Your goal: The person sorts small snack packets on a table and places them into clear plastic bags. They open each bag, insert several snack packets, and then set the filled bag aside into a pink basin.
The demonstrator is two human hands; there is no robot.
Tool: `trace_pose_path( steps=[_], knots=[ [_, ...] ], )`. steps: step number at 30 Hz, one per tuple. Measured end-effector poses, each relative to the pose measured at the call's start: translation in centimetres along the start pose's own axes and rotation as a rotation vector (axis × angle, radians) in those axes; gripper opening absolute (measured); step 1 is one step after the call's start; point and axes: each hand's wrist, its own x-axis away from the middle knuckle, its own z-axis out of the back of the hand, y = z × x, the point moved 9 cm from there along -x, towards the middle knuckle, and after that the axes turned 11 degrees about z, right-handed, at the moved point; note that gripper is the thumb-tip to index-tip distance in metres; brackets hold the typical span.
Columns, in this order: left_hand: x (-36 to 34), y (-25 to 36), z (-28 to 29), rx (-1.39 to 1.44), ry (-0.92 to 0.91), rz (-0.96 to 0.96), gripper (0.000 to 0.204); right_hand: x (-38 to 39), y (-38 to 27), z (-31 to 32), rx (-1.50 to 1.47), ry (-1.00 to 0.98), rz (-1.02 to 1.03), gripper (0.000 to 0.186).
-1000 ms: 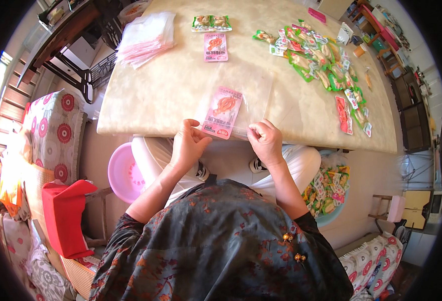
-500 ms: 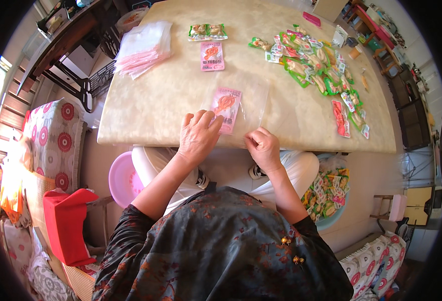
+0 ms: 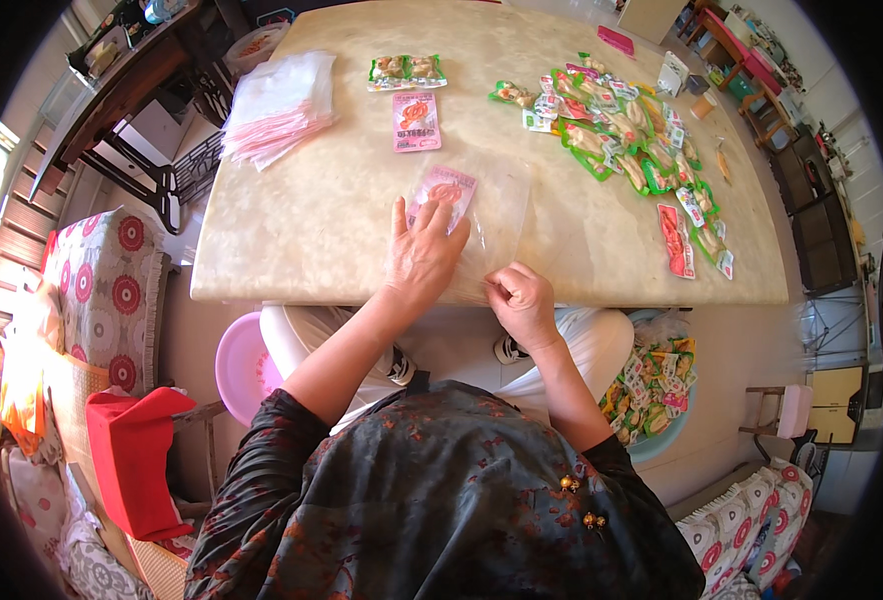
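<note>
A clear plastic bag (image 3: 504,210) lies at the table's near edge with a flat pink packet (image 3: 450,186) inside. My left hand (image 3: 426,250) rests on them, fingers spread and covering the packet's lower part. My right hand (image 3: 521,298) pinches the bag's near edge. Farther up, a second pink packet (image 3: 416,122) lies below a pair of green-edged snack packets (image 3: 407,72). A stack of clear, pink-edged bags (image 3: 273,110) sits at the left. On the right is a loose heap of small green and white snack packets (image 3: 626,135), with a red one (image 3: 675,240) at its near end.
The beige table (image 3: 291,230) spans the upper view. Below it are a pink basin (image 3: 241,365) at left and a blue basin of packets (image 3: 651,390) at right. A red cloth (image 3: 131,460) and patterned seat covers (image 3: 106,280) flank me; dark furniture (image 3: 111,120) stands beyond.
My left hand has moved from the bag's near-left corner up and right onto the packet, its fingers spreading. My right hand has shifted slightly down and left, still pinching.
</note>
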Motion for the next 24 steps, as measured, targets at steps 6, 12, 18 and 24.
trace_pose_path(
  steps=[6,12,18,24],
  knots=[
    [0.1,-1.3,0.0,0.056,-0.22,0.018,0.043,0.2,0.3,-0.2,0.009,-0.012,0.021,0.011],
    [-0.1,-2.0,-0.9,0.0,-0.4,-0.055,0.043,0.1,0.3,0.0,0.0,-0.004,0.003,0.011],
    [-1.0,-1.4,0.0,-0.065,-0.29,-0.141,0.042,0.1,0.2,0.0,-0.004,-0.005,0.019,0.011],
    [-1.8,-1.8,-2.4,-0.034,-0.264,-0.103,0.038,0.2,-0.2,0.3,0.003,0.009,0.031,0.012]
  ],
)
